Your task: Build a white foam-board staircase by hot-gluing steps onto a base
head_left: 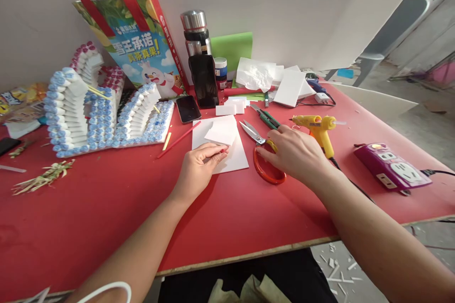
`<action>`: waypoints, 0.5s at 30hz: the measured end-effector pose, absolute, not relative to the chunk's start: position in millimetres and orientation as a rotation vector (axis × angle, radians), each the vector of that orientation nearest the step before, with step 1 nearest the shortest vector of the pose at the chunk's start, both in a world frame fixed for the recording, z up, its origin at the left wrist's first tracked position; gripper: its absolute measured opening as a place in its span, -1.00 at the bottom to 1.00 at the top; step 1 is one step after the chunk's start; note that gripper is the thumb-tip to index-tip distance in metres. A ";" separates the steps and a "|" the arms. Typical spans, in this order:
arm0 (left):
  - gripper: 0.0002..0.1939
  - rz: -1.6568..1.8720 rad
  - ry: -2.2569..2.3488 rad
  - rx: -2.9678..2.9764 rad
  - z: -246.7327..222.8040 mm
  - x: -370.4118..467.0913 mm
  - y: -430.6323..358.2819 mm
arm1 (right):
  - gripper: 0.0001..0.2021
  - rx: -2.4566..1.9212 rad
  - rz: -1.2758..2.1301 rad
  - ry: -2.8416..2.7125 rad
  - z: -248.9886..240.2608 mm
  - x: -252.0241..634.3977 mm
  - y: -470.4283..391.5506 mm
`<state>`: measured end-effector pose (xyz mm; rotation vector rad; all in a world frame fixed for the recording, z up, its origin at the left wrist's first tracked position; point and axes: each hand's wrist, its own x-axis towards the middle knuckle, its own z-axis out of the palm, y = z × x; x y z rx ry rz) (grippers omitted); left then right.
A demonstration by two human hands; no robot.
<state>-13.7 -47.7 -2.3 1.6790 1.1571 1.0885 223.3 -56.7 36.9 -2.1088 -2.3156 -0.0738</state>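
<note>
My left hand is pinched on a small red piece, over the near part of some white boards lying on the red table. To the right, my right hand reaches over the scissors, its fingers at the red and yellow handles. The scissor blades are apart and point toward the back left. Just beyond my right fingers lies a green-handled cutter. A yellow glue gun rests to the right of that hand.
A white and blue model and a printed bag stand at the left. Two phones, a flask and paper scraps are at the back. A purple power strip lies right, near the red table's edge.
</note>
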 end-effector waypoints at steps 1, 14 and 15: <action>-0.80 1.089 1.162 1.679 -2.7 -13.2 -47.4 | -0.58 -2.083 -0.092 -2.286 36.3 221.8 -56.9; -0.86 1.138 1.289 1.662 -10.1 -4.0 -44.8 | -0.61 -1.753 0.034 -2.595 44.8 187.1 -60.4; -0.86 1.141 1.307 1.669 -10.6 -2.6 -45.1 | -0.61 -1.735 0.047 -2.610 44.9 185.7 -58.5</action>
